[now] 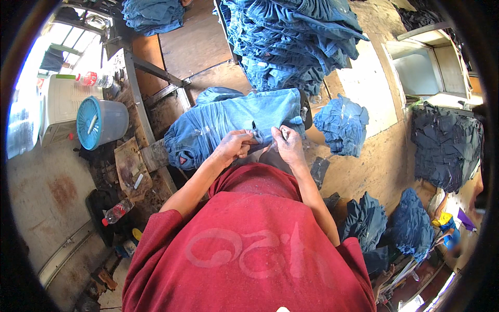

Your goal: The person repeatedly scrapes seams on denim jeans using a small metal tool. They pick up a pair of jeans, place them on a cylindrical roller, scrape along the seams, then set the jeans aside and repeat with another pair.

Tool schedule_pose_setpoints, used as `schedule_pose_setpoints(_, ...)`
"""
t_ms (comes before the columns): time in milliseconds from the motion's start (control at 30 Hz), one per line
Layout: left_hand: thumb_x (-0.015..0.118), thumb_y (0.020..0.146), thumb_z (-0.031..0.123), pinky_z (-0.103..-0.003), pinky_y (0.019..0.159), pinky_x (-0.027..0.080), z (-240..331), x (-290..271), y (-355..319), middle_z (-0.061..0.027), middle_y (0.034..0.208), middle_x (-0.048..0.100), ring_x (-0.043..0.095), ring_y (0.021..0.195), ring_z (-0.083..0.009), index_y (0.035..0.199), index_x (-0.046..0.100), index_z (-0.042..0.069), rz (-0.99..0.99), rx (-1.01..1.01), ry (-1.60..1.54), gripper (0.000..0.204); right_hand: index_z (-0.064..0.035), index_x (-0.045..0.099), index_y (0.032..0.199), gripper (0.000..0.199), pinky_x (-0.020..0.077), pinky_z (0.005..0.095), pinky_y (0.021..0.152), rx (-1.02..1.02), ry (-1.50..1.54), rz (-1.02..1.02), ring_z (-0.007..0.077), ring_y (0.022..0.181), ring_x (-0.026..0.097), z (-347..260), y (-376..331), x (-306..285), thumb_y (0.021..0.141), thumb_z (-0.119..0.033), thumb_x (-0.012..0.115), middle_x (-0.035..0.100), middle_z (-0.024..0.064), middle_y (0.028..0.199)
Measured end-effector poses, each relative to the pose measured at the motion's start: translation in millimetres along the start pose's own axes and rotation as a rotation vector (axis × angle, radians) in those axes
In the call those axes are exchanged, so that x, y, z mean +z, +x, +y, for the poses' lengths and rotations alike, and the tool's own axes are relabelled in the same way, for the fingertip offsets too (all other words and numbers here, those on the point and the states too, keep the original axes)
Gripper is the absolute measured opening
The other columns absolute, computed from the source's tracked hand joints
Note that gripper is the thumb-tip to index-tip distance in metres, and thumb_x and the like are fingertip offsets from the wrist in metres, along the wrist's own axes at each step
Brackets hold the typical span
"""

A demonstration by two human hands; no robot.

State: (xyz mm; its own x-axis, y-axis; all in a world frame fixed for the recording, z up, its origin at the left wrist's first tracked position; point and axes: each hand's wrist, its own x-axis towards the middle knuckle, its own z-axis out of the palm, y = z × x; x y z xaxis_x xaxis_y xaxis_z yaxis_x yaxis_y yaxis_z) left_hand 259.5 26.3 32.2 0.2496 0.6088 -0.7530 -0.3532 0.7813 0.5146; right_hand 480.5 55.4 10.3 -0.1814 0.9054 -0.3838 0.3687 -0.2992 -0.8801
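Denim garment (pixel 234 115), lying just in front of the person: the left hand (pixel 236 145) pinches its near edge; the right hand (pixel 290 147) is closed on a small pale item (pixel 284 134), kind unclear. Uneven pulling could pucker or tear the fabric.

Garment workshop with denim piles (pixel 291 44)
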Motion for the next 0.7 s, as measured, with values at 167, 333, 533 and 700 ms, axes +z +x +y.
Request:
schedule_pose_setpoints(167,0.069,0.104,0.023,-0.025,0.045,0.027,5,11,5,0.0067,0.069,0.050,0.038,0.049,-0.0026,0.093,0.064,0.010,0.011,0.034,0.295,0.018,-0.0002,0.061,0.081,0.042,0.0438,0.0364,0.059,-0.070,-0.121,0.013,0.0112,0.060,0.049,3,2,2,0.107,-0.033,0.066,0.056,0.0071,0.062)
schedule_pose_setpoints(333,0.071,0.101,0.021,-0.025,0.045,0.027,1,7,2,0.0065,0.070,0.051,0.038,0.049,-0.0024,0.092,0.064,0.010,0.034,0.035,0.244,0.016,0.0007,0.058,0.080,0.043,0.0397,0.0381,0.058,-0.046,-0.002,-0.019,0.0125,0.061,0.042,3,-2,-1,0.107,-0.032,0.067,0.050,0.0078,0.061)
schedule_pose_setpoints(533,0.072,0.100,0.023,-0.026,0.045,0.026,3,7,0,0.0066,0.070,0.051,0.037,0.048,-0.0032,0.091,0.065,0.009,0.067,0.005,0.148,0.018,0.0013,0.058,0.081,0.044,0.0389,0.0382,0.058,-0.039,-0.029,-0.009,0.0123,0.062,0.041,-1,-3,0,0.106,-0.034,0.067,0.048,0.0084,0.062)
schedule_pose_setpoints(700,0.073,0.100,0.026,-0.026,0.045,0.026,1,14,9,0.0067,0.070,0.051,0.037,0.048,-0.0032,0.090,0.065,0.008,0.102,0.027,0.351,0.022,0.0012,0.059,0.081,0.046,0.0398,0.0381,0.058,-0.066,-0.039,-0.013,0.0120,0.062,0.043,6,-2,-2,0.106,-0.036,0.067,0.051,0.0090,0.062)
